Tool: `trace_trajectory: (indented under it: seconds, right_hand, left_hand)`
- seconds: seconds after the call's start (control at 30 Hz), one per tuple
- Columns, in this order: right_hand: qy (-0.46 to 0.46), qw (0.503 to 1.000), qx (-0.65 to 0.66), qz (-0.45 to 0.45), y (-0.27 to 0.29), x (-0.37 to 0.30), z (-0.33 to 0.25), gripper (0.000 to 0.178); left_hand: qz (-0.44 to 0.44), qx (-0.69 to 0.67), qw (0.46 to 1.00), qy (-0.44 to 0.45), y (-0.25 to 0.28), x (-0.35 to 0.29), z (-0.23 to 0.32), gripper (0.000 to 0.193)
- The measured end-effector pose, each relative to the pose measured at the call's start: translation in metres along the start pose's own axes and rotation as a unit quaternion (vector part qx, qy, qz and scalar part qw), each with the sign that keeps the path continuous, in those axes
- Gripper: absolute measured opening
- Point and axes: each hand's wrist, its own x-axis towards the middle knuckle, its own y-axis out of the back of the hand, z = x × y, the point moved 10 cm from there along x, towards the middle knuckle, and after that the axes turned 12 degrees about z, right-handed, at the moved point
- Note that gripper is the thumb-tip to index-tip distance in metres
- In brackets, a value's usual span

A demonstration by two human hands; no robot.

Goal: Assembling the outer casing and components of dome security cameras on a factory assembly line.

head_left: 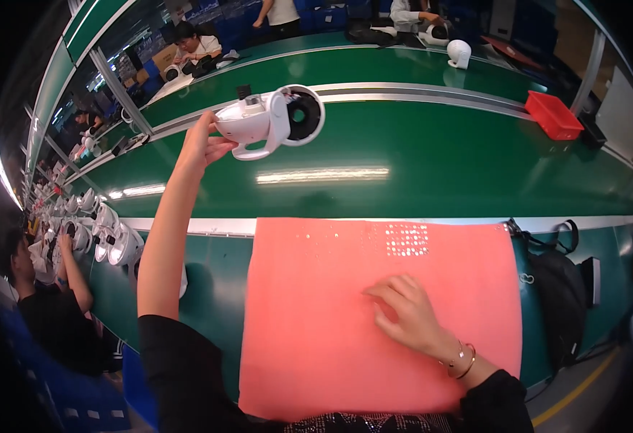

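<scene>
My left hand (207,141) is stretched out over the far green bench, its fingers closed on the back of a white plastic housing (246,128). This housing has a curved shell, a white bracket or loop below, a small dark knob on top and a black ring-shaped part at its right end. It hangs tilted in the air above the bench. Over the pink cloth mat (316,325) is my right hand (407,315), wearing bracelets. Its fingers are loosely bent with the thumb apart, and nothing shows in it. A block of small shiny dots (407,239) lies near the mat's far edge.
On the left, several white units (118,242) stand on the bench beside a seated person (49,310). A black bag (556,296) lies right of the mat. At the far right sits a red bin (553,115). A metal rail (403,94) crosses the bench; other people work beyond it.
</scene>
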Motion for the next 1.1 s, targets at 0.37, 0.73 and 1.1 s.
trace_trajectory:
  seconds: [0.37,0.73,1.1]
  right_hand:
    - [0.215,0.924,-0.312,0.057,0.023,0.005,-0.068,0.051]
    - [0.275,0.907,-0.284,0.148,0.067,-0.043,-0.055,0.043]
    - [0.140,0.981,0.119,0.065,0.088,-0.034,-0.057,0.034]
  left_hand:
    - [-0.102,0.127,0.986,-0.028,-0.021,-0.160,0.015,0.053]
    - [-0.170,-0.009,0.985,-0.012,-0.020,-0.179,-0.029,0.042]
    - [-0.350,-0.021,0.934,-0.069,-0.091,-0.171,-0.100,0.035]
